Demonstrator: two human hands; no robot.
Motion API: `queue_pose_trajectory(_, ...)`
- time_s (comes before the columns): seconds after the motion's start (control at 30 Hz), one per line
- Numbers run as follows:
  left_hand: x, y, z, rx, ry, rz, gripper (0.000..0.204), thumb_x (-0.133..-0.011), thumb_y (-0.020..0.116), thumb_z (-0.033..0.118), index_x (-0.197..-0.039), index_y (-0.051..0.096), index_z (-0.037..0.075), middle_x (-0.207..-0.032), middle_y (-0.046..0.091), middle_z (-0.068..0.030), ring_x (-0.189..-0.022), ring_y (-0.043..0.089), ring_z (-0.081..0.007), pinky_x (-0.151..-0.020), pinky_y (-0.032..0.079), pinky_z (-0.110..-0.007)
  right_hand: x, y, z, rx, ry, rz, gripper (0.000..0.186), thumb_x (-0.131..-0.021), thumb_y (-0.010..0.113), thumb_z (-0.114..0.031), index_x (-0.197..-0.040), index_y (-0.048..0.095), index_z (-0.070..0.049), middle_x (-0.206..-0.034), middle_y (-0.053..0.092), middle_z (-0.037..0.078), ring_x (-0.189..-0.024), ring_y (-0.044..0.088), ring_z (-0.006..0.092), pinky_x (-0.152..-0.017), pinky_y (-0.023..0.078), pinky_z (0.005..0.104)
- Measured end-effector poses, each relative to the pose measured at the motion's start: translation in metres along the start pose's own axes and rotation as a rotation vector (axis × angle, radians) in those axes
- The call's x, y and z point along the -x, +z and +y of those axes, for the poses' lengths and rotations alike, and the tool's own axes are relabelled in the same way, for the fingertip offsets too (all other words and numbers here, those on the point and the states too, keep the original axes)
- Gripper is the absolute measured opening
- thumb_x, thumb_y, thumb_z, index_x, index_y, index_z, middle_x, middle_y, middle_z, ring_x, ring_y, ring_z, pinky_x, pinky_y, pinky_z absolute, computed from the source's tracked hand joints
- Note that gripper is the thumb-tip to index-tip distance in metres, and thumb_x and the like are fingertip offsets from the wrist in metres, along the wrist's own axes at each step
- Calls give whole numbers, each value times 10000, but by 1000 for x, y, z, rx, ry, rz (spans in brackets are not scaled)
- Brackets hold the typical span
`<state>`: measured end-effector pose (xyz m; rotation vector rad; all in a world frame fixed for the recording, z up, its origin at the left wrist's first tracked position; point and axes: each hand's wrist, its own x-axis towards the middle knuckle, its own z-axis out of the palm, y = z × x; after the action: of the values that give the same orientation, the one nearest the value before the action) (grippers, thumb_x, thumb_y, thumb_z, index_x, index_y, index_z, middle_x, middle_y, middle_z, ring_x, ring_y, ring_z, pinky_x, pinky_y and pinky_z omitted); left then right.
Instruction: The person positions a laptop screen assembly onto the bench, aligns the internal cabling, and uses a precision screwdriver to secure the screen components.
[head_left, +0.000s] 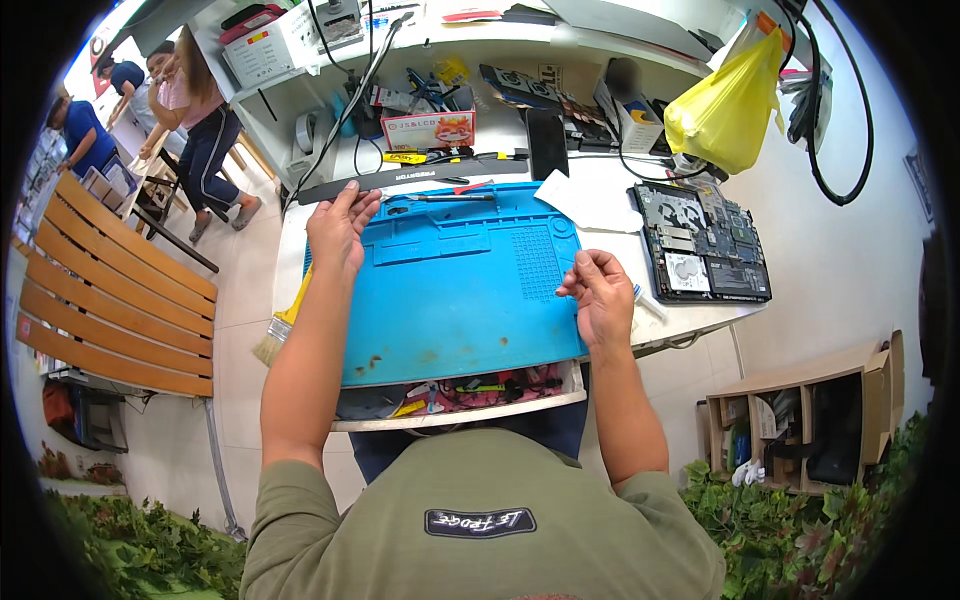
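Note:
My left hand (pixel 340 232) is over the far left of a blue silicone work mat (pixel 450 320). Its fingers are loosely bent and apart, close to a long dark strip (pixel 420 177) behind the mat; whether they touch it I cannot tell. Above the mat's right edge, my right hand (pixel 605 300) is closed in a pinch; anything between its fingertips is too small to make out. A slim dark-handled tool (pixel 450 197) lies on the mat's far part. To the right sits an opened laptop base (pixel 705 240), its circuit board, drive and battery exposed.
A pulled-out drawer (pixel 480 398) of small tools lies before me. Left are a wide brush (pixel 285 325) and slatted bench (pixel 115 290). A white sheet (pixel 595 203), white tube (pixel 650 302) and phone (pixel 546 143) surround the mat. A yellow bag (pixel 728 105) hangs above; people stand far left.

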<state>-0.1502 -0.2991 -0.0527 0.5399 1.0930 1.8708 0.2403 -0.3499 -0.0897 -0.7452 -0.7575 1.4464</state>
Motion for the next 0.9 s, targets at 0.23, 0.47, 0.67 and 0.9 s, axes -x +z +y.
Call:
queue_pose_trajectory(0.23,-16,-11,-21,13,-33,61,258,-1061,745,88,-1166,591,-90,-1098,750,-247,-986,815,-339,-827,707,-362,17,-15,8,101,-113,102,127,-1027,776,-26,-1129,707,3,-903,721,75,-801,726,162,-734,678,375)
queue_pose_trajectory(0.47,-14,-32,-39,110,-75,-45,240,-1057,749,116,-1163,680,-88,-1202,777,-257,-1006,794,-277,-904,676,-353,17,-20,2,151,-68,130,127,-1051,761,-81,-1059,683,19,-812,660,76,-695,667,161,-579,608,351)
queue_pose_trajectory(0.67,70,-2,22,35,-207,-76,385,-1122,655,216,-1372,621,-75,-1349,736,-278,-1162,776,-328,-1019,635,-391,17,-14,-6,203,-172,-18,146,-1050,705,-20,-1184,678,30,-949,697,84,-824,706,162,-741,687,386)
queue_pose_trajectory(0.9,55,15,218,126,444,-301,425,-1153,601,298,-1406,633,-42,-1325,765,-229,-1218,765,-351,-1110,617,-432,10,-6,-17,212,-88,-108,200,-1054,667,-37,-1249,663,8,-958,695,84,-824,704,178,-722,669,399)
